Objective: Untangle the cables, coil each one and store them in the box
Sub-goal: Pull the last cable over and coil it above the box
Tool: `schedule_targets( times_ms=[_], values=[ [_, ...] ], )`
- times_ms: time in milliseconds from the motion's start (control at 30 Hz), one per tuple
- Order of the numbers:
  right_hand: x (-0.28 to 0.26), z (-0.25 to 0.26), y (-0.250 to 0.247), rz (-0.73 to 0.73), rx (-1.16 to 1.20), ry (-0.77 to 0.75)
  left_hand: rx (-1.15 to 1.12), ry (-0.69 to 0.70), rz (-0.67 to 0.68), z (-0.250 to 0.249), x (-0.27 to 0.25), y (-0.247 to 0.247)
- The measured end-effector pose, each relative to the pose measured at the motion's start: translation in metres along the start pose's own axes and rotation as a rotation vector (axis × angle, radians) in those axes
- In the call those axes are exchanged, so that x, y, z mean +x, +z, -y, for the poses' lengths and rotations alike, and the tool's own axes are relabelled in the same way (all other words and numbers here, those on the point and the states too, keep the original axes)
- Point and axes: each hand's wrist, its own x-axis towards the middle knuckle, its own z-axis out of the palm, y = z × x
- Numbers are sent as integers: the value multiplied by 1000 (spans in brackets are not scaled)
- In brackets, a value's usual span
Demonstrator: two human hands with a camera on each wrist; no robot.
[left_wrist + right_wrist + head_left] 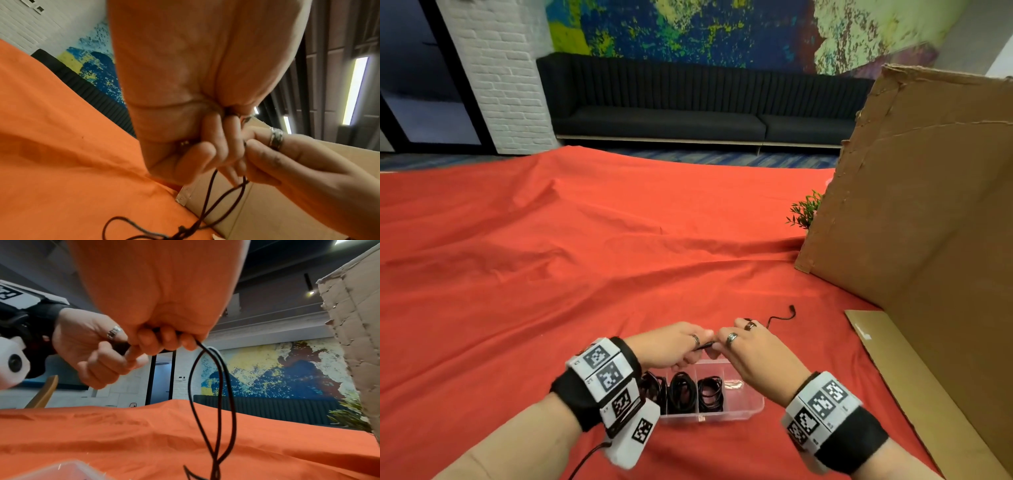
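Note:
A thin black cable trails onto the red cloth beyond my hands; its loops hang below my fingers. My left hand and right hand meet just above the far edge of a clear plastic box, both with fingers curled, pinching the same cable between them. The box holds three coiled black cables in its left compartments; the right compartment shows little inside. A corner of the box shows in the right wrist view.
A tall cardboard sheet stands at the right, with a flat cardboard piece at its foot. A small green plant peeks from behind it. Red cloth covers the table.

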Motion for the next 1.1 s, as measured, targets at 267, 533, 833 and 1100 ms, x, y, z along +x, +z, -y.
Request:
schedule_targets(
  times_ms=[267,533,833,1100],
  values=[
    [5,-13,-24,20,440,264,-916,284,-86,-38,-25,-11],
    [2,-19,-30,26,354,350,-869,415,-301,-33,-30,-27],
    [12,-4,-42,-481,892,397,-393,334,-63,-34,-37,-24],
    [21,27,-45,154,714,190,-929,645,-297,-77,-30,-14]
  ],
)
